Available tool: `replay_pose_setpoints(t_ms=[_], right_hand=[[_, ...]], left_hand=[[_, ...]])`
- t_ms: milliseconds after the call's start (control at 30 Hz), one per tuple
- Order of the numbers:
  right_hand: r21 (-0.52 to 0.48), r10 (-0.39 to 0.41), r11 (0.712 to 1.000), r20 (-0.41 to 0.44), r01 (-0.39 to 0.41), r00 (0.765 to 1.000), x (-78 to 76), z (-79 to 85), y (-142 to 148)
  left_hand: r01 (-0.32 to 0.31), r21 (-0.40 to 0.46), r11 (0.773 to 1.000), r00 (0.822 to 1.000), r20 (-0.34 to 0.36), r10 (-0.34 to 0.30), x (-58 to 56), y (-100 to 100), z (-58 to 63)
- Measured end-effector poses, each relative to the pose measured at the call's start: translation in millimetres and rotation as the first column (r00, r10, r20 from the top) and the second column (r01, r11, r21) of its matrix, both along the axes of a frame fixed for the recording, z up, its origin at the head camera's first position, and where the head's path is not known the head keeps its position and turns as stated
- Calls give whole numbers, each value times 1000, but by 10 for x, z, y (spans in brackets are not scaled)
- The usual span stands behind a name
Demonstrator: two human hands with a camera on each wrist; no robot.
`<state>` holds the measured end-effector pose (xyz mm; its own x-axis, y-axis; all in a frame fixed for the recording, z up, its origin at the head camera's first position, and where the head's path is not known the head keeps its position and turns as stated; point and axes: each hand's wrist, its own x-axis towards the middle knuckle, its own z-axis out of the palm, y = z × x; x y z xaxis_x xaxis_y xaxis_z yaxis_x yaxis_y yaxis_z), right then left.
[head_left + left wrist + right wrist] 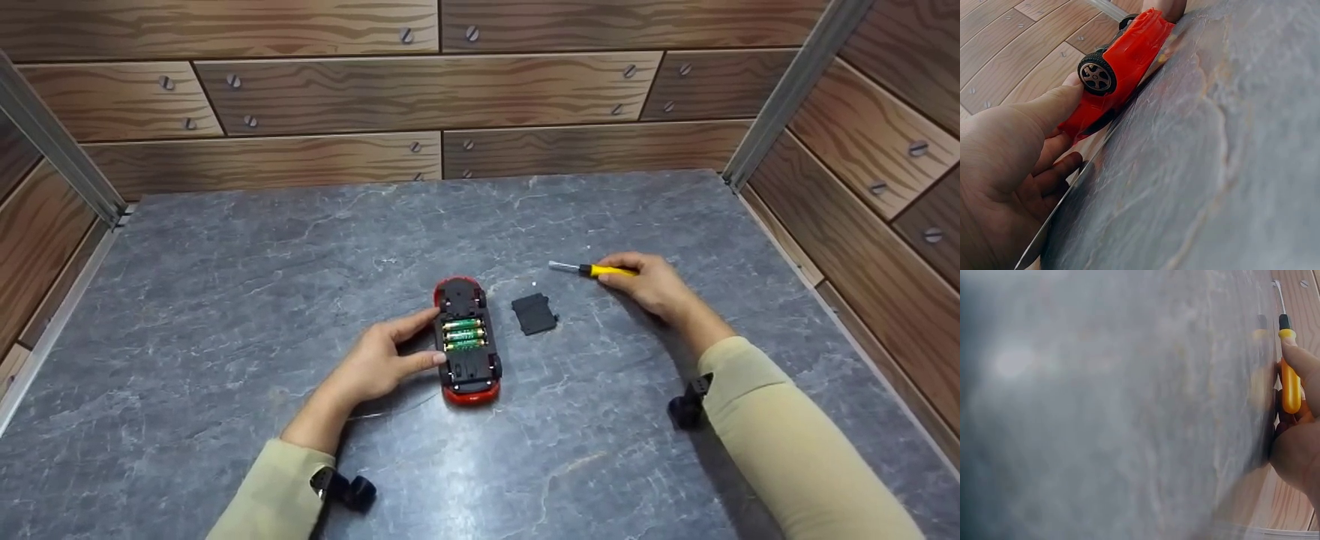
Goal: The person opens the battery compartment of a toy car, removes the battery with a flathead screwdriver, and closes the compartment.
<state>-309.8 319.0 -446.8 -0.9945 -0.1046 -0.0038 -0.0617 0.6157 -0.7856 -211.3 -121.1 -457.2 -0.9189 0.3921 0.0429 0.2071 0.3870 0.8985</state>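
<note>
A red toy car (472, 396) lies upside down on the table, its black underside up and several green batteries (465, 335) showing in the uncovered compartment. My left hand (382, 356) holds the car by its left side, thumb and index finger set apart along the edge. In the left wrist view the thumb (1053, 104) is right at a wheel (1096, 76). To the right, my right hand (649, 285) grips a screwdriver (611, 271) by its yellow handle, the metal shaft pointing left. Between them lies a black battery cover (535, 314).
A small white bit (534, 283) lies just beyond the cover. The grey marbled table (262, 262) is bordered by wood-patterned walls (420, 90) at the back and sides. Small black cameras (352, 491) hang at both sleeves.
</note>
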Motion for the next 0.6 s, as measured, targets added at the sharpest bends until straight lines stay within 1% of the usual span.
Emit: replay_pose_setpoints(t_ms=[133, 333, 433, 500, 600], right_hand=[[-29, -7, 1000, 18, 7, 1000, 9, 25, 14], [-120, -25, 992, 26, 28, 999, 22, 12, 31], [-167, -48, 985, 14, 49, 999, 35, 2, 39], [-218, -63, 974, 4, 62, 998, 41, -6, 48], [-324, -89, 943, -19, 78, 996, 53, -8, 64]], left_hand=[[2, 8, 1000, 1000, -5, -2, 4, -5, 1], [-4, -2, 1000, 1000, 0, 4, 5, -17, 13], [-4, -5, 1000, 1000, 2, 4, 5, -15, 16], [-4, -6, 1000, 1000, 4, 4, 5, -10, 19], [-1, -10, 1000, 1000, 6, 1, 4, 0, 20]])
